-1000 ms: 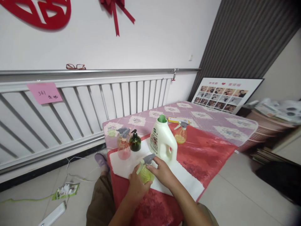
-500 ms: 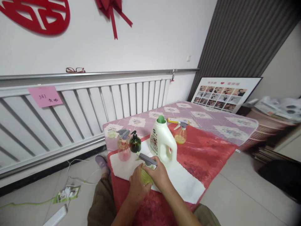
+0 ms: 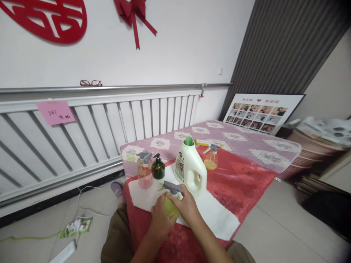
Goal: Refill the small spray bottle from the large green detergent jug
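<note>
Between both hands is a yellow-green spray bottle (image 3: 171, 209) with a grey trigger head. My left hand (image 3: 161, 213) is wrapped round its body. My right hand (image 3: 187, 205) closes round the bottle's neck, just under the trigger head. Right behind them stands a large pale-green detergent jug (image 3: 189, 166) with a green inner spout. To the left are a pink spray bottle (image 3: 145, 178), partly hiding another spray bottle, and a dark green pump bottle (image 3: 158, 168). A clear spray bottle (image 3: 211, 160) with yellow liquid stands right of the jug.
White cloth (image 3: 219, 215) and red cloth (image 3: 236, 179) lie over a table with a purple floral cover (image 3: 274, 149). A yellow-and-white box (image 3: 207, 143) lies behind the jug. A white radiator (image 3: 109, 122) lines the wall. Cables and a power strip (image 3: 64, 252) are on the floor.
Both hands keep their hold on the yellow-green spray bottle, nearly unmoved. The whole view has shifted slightly, with the surroundings a little lower in the picture.
</note>
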The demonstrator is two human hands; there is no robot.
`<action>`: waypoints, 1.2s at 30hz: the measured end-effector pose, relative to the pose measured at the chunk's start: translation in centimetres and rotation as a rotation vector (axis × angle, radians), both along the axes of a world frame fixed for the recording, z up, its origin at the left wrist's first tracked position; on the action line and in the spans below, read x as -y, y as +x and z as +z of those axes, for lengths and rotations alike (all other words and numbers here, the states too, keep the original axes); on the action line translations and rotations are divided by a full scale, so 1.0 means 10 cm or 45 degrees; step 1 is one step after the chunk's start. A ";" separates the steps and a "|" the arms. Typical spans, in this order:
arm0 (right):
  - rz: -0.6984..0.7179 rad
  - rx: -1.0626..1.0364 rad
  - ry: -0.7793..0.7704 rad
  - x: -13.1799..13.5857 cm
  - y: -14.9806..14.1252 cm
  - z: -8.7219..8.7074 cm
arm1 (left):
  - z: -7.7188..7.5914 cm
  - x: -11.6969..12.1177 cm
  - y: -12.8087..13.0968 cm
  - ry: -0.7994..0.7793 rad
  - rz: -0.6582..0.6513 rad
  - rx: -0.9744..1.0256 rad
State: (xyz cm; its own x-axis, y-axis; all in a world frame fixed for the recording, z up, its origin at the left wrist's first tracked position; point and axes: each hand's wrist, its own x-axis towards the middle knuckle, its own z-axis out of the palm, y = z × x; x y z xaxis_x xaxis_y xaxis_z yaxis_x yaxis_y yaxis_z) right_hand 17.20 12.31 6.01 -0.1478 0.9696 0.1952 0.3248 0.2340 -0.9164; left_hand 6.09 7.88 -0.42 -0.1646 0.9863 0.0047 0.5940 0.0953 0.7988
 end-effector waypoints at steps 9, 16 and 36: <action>-0.015 0.052 0.029 0.00 0.00 0.01 | -0.10 -0.03 -0.04 0.180 -0.028 0.313; -0.021 0.037 0.010 0.03 0.02 0.01 | 0.03 0.11 -0.02 0.161 0.183 0.549; -0.149 -0.154 0.027 0.08 -0.07 -0.27 | 0.72 -0.05 0.32 0.127 0.345 0.593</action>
